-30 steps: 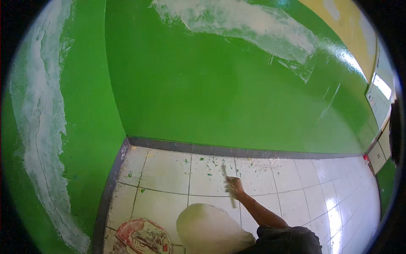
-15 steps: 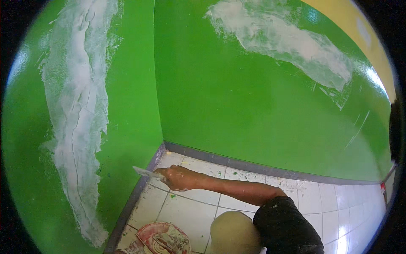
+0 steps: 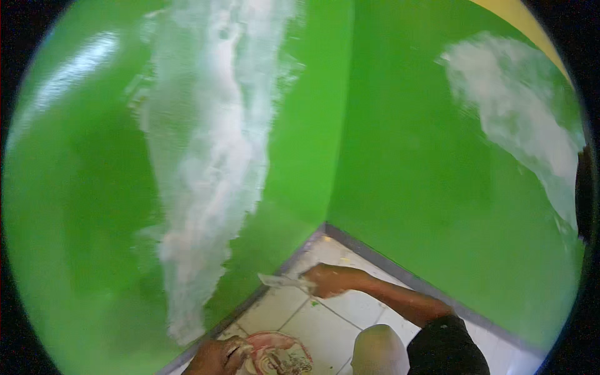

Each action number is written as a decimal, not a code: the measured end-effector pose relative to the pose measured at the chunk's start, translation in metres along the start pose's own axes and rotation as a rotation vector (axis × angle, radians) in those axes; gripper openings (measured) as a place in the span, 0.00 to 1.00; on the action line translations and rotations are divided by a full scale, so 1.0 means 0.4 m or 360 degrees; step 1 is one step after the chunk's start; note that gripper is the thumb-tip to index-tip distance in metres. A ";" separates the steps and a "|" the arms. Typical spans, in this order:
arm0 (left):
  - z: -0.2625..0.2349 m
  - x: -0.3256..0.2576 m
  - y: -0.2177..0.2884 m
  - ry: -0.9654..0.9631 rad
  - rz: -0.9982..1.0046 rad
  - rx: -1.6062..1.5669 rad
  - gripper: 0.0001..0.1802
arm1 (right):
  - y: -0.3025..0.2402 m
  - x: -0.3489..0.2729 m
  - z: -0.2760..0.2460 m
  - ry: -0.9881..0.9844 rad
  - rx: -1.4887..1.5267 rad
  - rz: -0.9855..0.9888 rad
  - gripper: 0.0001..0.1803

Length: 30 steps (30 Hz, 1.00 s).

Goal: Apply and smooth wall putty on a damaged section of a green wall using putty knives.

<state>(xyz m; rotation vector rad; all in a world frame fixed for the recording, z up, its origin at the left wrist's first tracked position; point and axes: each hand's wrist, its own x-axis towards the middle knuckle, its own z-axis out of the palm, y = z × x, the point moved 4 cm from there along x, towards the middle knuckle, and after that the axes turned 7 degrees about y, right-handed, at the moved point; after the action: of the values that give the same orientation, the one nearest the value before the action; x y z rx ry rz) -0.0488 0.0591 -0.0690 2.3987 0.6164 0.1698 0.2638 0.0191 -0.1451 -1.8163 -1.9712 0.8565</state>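
My right hand (image 3: 328,280) grips a flat putty knife (image 3: 282,282), its pale blade pointing left and close to the foot of the left green wall (image 3: 81,206), near the room corner. A tall streak of white filler (image 3: 209,162) runs down that wall, above the blade. My left hand (image 3: 215,357) shows at the lower edge, its fingers curled on the rim of a round container (image 3: 278,356) smeared pink and white, which sits on the tiled floor.
The right green wall (image 3: 412,169) carries another white filler patch (image 3: 512,119). A grey skirting strip (image 3: 400,272) edges the white floor tiles (image 3: 334,312). A pale rounded shape (image 3: 378,350), perhaps my knee, sits beside my black sleeve (image 3: 447,347).
The view has swung left to the left wall. My right hand has carried the knife from the floor tiles to the corner. My left hand has come into view at the round container.
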 end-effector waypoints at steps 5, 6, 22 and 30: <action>-0.072 -0.073 0.026 0.0505 -0.0186 0.0312 0.11 | -0.196 0.015 -0.051 -0.0379 0.0049 -0.0361 0.23; -0.093 -0.104 0.014 0.0551 -0.0273 0.0490 0.10 | -0.261 0.018 -0.080 -0.0264 0.0311 -0.0548 0.22; -0.581 -0.402 -0.037 0.2186 -0.1191 0.1713 0.67 | -0.964 0.168 -0.162 0.1403 0.0117 -0.1736 0.41; -0.566 -0.386 -0.062 0.2474 -0.1059 0.1211 0.70 | -1.151 0.252 -0.106 0.1596 -0.0057 -0.1665 0.41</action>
<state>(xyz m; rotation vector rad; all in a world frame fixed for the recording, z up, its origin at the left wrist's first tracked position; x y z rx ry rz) -0.2556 0.1302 0.0981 2.0404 2.4068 1.8069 -0.0841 0.1224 0.1583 -0.6715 -1.7642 -0.3673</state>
